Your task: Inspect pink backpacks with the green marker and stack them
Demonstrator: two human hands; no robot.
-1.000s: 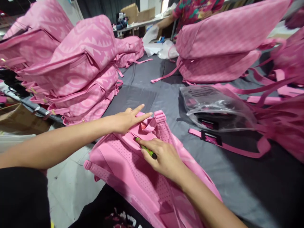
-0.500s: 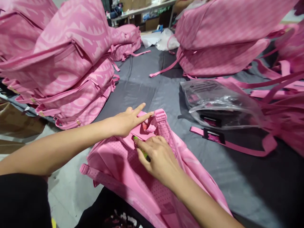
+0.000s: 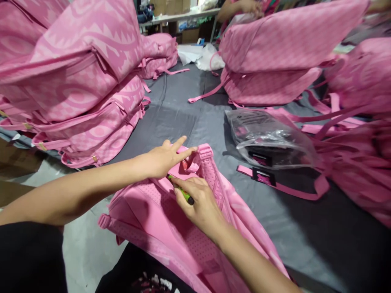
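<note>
A pink backpack (image 3: 183, 228) lies in front of me, its perforated back panel and straps facing up. My left hand (image 3: 161, 159) presses on its top end with index finger and others spread, holding nothing. In the closed fingers of my right hand (image 3: 200, 203) is a slim green tool with a black end (image 3: 187, 196). Its front tip meets the pink fabric just below my left hand; the tip's shape is too small to tell. Beside the fingers are a small red item (image 3: 184, 164) and a strap buckle (image 3: 205, 151).
Stacked pink backpacks (image 3: 82, 89) rise at the left, and more backpacks (image 3: 269, 53) stand at the back right. On the dark table cover (image 3: 183, 93) lie a clear plastic bag (image 3: 275, 138) and a pink strap with a black tag (image 3: 263, 176). Another person's hand (image 3: 250, 7) shows far behind.
The view has shifted slightly, so the surroundings sit a little further left. More of the green tool shows under my right hand. My left hand stays spread on the backpack.
</note>
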